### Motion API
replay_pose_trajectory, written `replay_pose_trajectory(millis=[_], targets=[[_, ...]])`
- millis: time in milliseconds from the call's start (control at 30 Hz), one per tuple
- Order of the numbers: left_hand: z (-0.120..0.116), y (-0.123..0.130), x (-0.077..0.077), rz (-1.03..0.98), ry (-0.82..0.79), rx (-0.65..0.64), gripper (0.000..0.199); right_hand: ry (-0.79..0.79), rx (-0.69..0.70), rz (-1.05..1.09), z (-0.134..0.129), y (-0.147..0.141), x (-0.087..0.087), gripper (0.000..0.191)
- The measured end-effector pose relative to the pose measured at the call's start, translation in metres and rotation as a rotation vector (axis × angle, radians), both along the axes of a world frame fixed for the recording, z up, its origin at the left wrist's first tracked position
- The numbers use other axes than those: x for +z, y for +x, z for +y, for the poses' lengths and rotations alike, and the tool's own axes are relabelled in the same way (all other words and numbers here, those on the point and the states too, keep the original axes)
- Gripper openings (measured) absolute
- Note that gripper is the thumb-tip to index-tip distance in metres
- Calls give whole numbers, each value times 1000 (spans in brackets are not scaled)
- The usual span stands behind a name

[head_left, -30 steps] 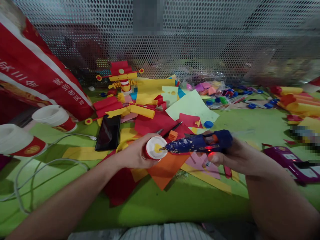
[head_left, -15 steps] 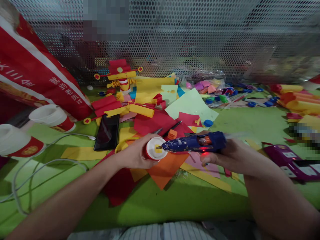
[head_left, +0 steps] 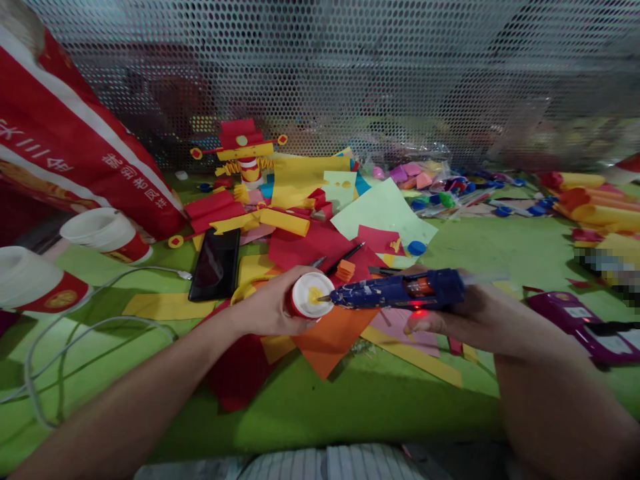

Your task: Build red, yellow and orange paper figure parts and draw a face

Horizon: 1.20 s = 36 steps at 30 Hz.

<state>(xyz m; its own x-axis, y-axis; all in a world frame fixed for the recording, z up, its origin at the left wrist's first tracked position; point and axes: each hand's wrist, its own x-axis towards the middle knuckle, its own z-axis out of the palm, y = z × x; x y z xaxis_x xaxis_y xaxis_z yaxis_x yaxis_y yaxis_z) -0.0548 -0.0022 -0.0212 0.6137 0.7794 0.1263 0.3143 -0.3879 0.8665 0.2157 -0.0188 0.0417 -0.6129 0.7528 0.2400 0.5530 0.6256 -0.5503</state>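
My left hand (head_left: 273,303) is wrapped round a red and white paper cup (head_left: 305,287), whose white round end faces up. A yellow patch lies in the middle of that end. My right hand (head_left: 463,320) grips a dark blue glue gun (head_left: 395,291) with a red light glowing on its side. The gun's metal tip is at the cup's end, by the yellow patch; whether it touches, I cannot tell. Just behind the gun sits a small folded orange paper strip (head_left: 345,270). Under both hands lie an orange sheet (head_left: 333,340) and other coloured paper.
A black phone (head_left: 215,265) and white cable (head_left: 31,373) are on the left, near stacked paper cups (head_left: 107,233) and a red bag (head_left: 85,133). A paper figure (head_left: 249,157) stands at the back. Far right is a purple power strip (head_left: 575,327).
The glue gun has shifted slightly right, drawing its tip back toward the edge of the cup's end and showing more of the yellow patch. My left hand keeps its hold on the cup.
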Motion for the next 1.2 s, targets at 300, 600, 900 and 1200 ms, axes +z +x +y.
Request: replay_pose_trajectory(millis=[300, 600, 900, 1200], targets=[[-1, 2, -1, 15, 22, -20, 57, -1, 46, -30, 1, -8, 0, 55], [-1, -1, -3, -3, 4, -6, 59, -11, 29, -33, 0, 2, -3, 52], [-1, 2, 2, 19, -17, -13, 58, -27, 42, -14, 1, -6, 3, 49], [-1, 1, 3, -22, -40, 5, 56, -5, 3, -18, -1, 2, -2, 49]])
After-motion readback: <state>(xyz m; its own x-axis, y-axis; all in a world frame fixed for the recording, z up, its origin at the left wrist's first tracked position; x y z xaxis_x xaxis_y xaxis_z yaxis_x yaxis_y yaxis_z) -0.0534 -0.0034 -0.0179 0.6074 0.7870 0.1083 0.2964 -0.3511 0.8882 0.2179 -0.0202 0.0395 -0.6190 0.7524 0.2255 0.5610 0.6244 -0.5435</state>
